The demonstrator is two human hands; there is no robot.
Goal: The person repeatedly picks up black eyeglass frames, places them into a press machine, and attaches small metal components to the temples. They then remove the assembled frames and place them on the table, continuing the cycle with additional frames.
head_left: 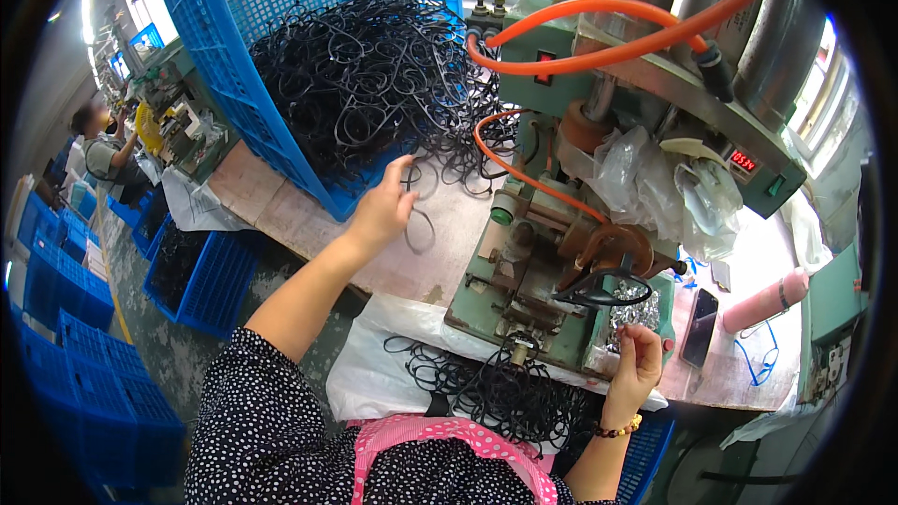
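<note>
My left hand (382,210) reaches out over the worn wooden bench (281,215) and pinches a thin black rubber loop (418,224) at the edge of a large tangle of black loops (374,75) spilling from a tipped blue crate (234,65). My right hand (638,360) is raised near the front of a green press machine (524,271), fingers closed on a small silvery piece beside a tray of metal clips (631,313). A black loop (599,292) sits on the machine's fixture. More black loops (496,388) lie piled on white plastic in my lap.
Orange hoses (599,33) curl over the machine. A dark phone (699,327) and a pink cylinder (765,301) lie on the bench at right. Blue crates (201,281) stand on the floor at left, where another person (98,145) sits at a far bench.
</note>
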